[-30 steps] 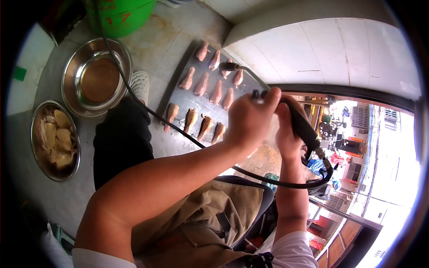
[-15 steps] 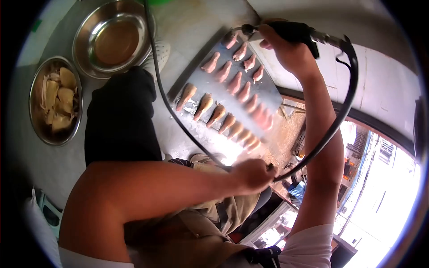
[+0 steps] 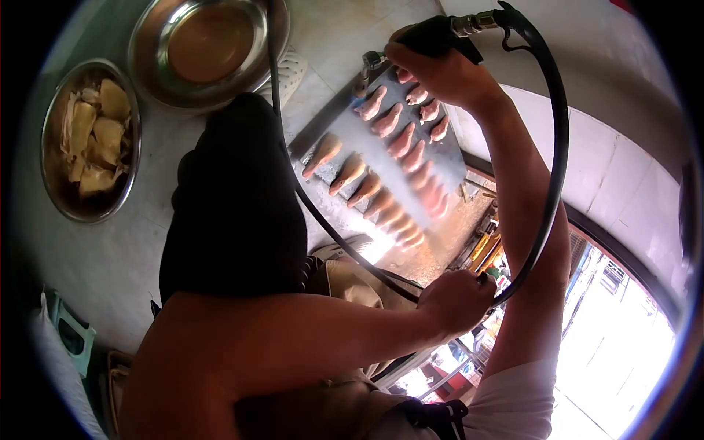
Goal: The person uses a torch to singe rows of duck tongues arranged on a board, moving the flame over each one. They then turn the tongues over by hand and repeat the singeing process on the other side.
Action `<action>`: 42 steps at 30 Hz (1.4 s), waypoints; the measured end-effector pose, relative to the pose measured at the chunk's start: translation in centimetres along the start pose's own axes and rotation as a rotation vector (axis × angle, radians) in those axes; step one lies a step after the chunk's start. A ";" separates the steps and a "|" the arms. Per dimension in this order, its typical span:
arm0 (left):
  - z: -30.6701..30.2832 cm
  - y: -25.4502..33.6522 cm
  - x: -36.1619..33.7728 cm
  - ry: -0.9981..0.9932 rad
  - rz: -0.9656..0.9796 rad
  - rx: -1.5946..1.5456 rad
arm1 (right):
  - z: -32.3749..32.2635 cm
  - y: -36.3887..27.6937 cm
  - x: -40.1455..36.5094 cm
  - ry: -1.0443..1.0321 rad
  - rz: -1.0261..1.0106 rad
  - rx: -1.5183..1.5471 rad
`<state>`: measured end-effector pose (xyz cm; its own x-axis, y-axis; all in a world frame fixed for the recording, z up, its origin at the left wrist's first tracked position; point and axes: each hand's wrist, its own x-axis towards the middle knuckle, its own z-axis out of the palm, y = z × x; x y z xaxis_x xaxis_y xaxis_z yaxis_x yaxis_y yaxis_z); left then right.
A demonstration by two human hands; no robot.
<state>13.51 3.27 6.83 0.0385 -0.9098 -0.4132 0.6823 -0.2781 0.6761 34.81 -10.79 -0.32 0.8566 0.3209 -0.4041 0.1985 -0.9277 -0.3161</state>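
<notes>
My right hand (image 3: 445, 77) is wrapped round a black pistol-grip spray gun (image 3: 433, 37) with a metal nozzle that points down at the tray's upper corner. From the gun's back end a black hose (image 3: 561, 139) curves down to my left hand (image 3: 458, 299), which is closed on it. Past that hand the hose runs up across my view. Below the gun lies a metal tray (image 3: 452, 158) with rows of raw drumsticks (image 3: 401, 141), some pink and the lower row yellowish (image 3: 347, 173). A pale haze blurs the lower ones.
On the floor at upper left stand a wide steel basin (image 3: 147, 73) and a smaller steel bowl (image 3: 48, 150) of pale meat pieces. A knee in black cloth (image 3: 231, 213) is beside the tray. A green plastic stool (image 3: 81, 337) sits at lower left; a bright doorway opens at right.
The gun has shifted left and slightly up in view, its nozzle now over the tray's upper corner. My left hand has moved right and down with the hose. The whole view has shifted a little.
</notes>
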 end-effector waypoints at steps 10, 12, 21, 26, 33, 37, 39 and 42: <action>1.1 0.2 0.5 0.053 0.092 -0.071 | -0.1 -0.8 0.8 -0.058 0.260 0.161; 1.2 0.2 0.7 0.060 0.055 -0.061 | -0.1 -0.6 0.7 -0.059 0.247 0.135; 1.8 -0.6 1.5 0.062 0.091 -0.035 | -0.2 -0.6 -0.4 -0.076 0.393 0.134; 1.7 -0.6 1.7 0.073 0.075 -0.025 | 0.7 1.7 -0.8 -0.019 0.280 0.157; 1.3 -0.3 1.5 0.099 0.129 -0.038 | 1.4 1.9 -0.7 0.007 0.280 0.197; 1.5 -0.4 1.5 0.084 0.117 -0.037 | 0.8 0.2 -0.9 0.009 0.406 0.205; 1.8 -0.6 1.8 0.073 0.068 -0.056 | 0.8 0.0 -1.0 0.011 0.424 0.230; 2.3 -1.1 2.2 0.086 0.091 -0.026 | 1.4 1.0 -1.0 0.036 0.368 0.187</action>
<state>11.11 0.83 6.57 0.1627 -0.9009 -0.4024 0.6919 -0.1866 0.6974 33.49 -11.79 -1.38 0.8710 -0.0353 -0.4899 -0.2111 -0.9275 -0.3085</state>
